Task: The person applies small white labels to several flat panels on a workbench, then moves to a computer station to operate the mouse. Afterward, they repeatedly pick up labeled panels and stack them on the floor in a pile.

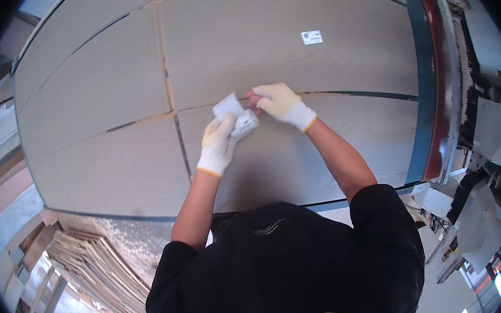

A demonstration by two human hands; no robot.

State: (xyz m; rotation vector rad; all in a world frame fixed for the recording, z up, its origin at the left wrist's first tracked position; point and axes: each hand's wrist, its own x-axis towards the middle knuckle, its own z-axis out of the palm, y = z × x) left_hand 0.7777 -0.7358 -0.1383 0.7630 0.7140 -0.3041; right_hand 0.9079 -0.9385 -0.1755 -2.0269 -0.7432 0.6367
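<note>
My left hand [218, 143], in a white knit glove with a yellow-edged cuff, is closed on a folded bundle of white labels [243, 123]. One part of the bundle stands up above the thumb, and dark print shows on the lower part. Just to its right is my right hand [279, 102], gloved the same way, with bare fingertips showing. Its fingers are bent together toward the bundle; anything between them is too small to make out. Both hands are above a wide grey-brown panel surface [107, 170]. A white printed label [312, 37] lies flat on a far panel.
Dark seams and a lighter strip [165, 56] divide the panels. A blue edge [422, 73] and a dark red beam [439, 78] border the right side. Stacked thin boards [96, 274] stand at lower left, and sheets and scraps [485, 218] crowd the lower right.
</note>
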